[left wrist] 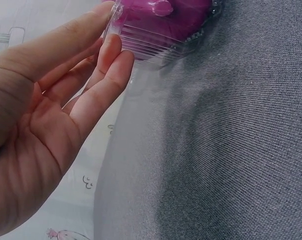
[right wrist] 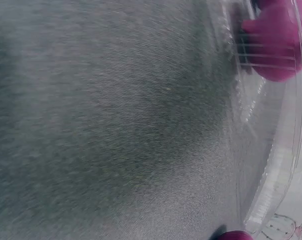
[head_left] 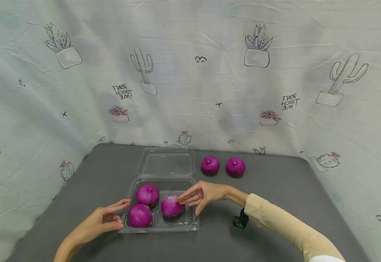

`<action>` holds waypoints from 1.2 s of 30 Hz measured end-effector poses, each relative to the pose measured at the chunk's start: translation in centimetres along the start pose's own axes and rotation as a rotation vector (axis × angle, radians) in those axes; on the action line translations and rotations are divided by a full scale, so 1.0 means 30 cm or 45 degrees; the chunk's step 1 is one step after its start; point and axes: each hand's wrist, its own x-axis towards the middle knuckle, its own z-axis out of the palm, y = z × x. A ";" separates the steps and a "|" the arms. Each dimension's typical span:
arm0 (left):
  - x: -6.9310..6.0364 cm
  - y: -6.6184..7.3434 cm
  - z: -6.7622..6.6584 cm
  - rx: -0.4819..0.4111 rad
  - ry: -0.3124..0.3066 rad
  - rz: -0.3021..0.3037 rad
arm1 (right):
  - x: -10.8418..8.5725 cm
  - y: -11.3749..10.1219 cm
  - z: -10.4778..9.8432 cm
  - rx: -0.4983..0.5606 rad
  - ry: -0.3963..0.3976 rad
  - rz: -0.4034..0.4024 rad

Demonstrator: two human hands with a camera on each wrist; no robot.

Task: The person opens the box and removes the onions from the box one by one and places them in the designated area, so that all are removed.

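A clear plastic container [head_left: 159,229] holds three purple onions: two at its left, one behind the other [head_left: 148,195], [head_left: 140,215], and one at its right [head_left: 172,206]. At the left edge, my left hand [head_left: 93,223] pinches the rim with thumb and fingertips; the left wrist view shows this hand [left wrist: 46,120] against the clear wall [left wrist: 156,52]. My right hand [head_left: 206,193] reaches over the right side, its extended fingertips touching the right onion, thumb apart from it. In the right wrist view, the container wall [right wrist: 271,165] hides part of an onion [right wrist: 276,50].
The container's clear lid [head_left: 167,163] lies folded back behind it. Two more purple onions [head_left: 210,165], [head_left: 235,166] stand on the grey table [head_left: 259,189] at the back right. A patterned curtain [head_left: 190,80] hangs behind and at both sides.
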 end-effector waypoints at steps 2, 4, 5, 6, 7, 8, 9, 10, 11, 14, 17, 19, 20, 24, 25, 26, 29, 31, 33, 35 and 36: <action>0.000 0.000 0.002 -0.010 0.002 -0.012 | 0.006 0.001 -0.007 0.002 0.037 -0.023; 0.000 0.001 0.002 -0.005 0.003 -0.018 | 0.007 0.003 -0.012 -0.011 0.071 -0.048; 0.000 0.001 0.002 -0.013 0.003 -0.023 | 0.007 0.003 -0.013 -0.019 0.083 -0.059; -0.002 0.002 0.001 -0.008 0.005 -0.022 | 0.007 0.003 -0.014 -0.025 0.091 -0.067; -0.002 0.003 -0.001 -0.007 0.006 -0.019 | 0.007 0.003 -0.015 -0.035 0.097 -0.076; -0.003 0.003 -0.003 -0.007 0.008 -0.015 | 0.008 0.003 -0.017 -0.039 0.101 -0.081; -0.004 0.004 -0.005 -0.007 0.011 -0.010 | 0.009 0.003 -0.020 -0.041 0.104 -0.084; -0.005 0.005 -0.007 -0.013 0.012 -0.007 | 0.011 0.003 -0.024 -0.042 0.105 -0.087; -0.006 0.005 -0.009 -0.019 0.014 -0.003 | 0.013 0.001 -0.029 -0.042 0.106 -0.085; -0.008 0.005 -0.011 -0.032 0.007 0.006 | 0.025 -0.007 -0.052 -0.069 0.096 -0.062; -0.007 0.000 -0.008 -0.044 -0.003 -0.005 | 0.045 -0.021 -0.081 -0.114 0.055 -0.016; -0.004 -0.004 -0.004 -0.045 -0.007 -0.006 | 0.062 -0.028 -0.098 -0.147 0.030 0.035; -0.003 -0.006 -0.002 -0.040 -0.006 -0.005 | 0.071 -0.032 -0.105 -0.162 0.015 0.058; 0.001 -0.008 0.003 -0.032 -0.002 0.006 | 0.120 -0.042 -0.121 -0.221 -0.046 0.123; 0.001 -0.008 0.003 -0.030 0.000 0.004 | 0.133 -0.045 -0.124 -0.230 -0.062 0.128; 0.001 -0.007 0.003 -0.026 0.003 0.003 | 0.144 -0.048 -0.127 -0.239 -0.080 0.131; 0.001 -0.007 0.002 -0.038 0.005 -0.002 | 0.177 -0.055 -0.135 -0.267 -0.137 0.151; 0.002 -0.009 0.001 -0.043 0.002 -0.001 | 0.197 -0.056 -0.139 -0.287 -0.167 0.182; 0.003 -0.011 0.002 -0.056 -0.003 -0.007 | 0.217 -0.055 -0.142 -0.291 -0.203 0.225; 0.004 -0.012 0.003 -0.058 -0.004 -0.015 | 0.236 -0.051 -0.142 -0.289 -0.227 0.278; 0.004 -0.012 0.004 -0.057 -0.001 -0.020 | 0.246 -0.048 -0.142 -0.288 -0.240 0.297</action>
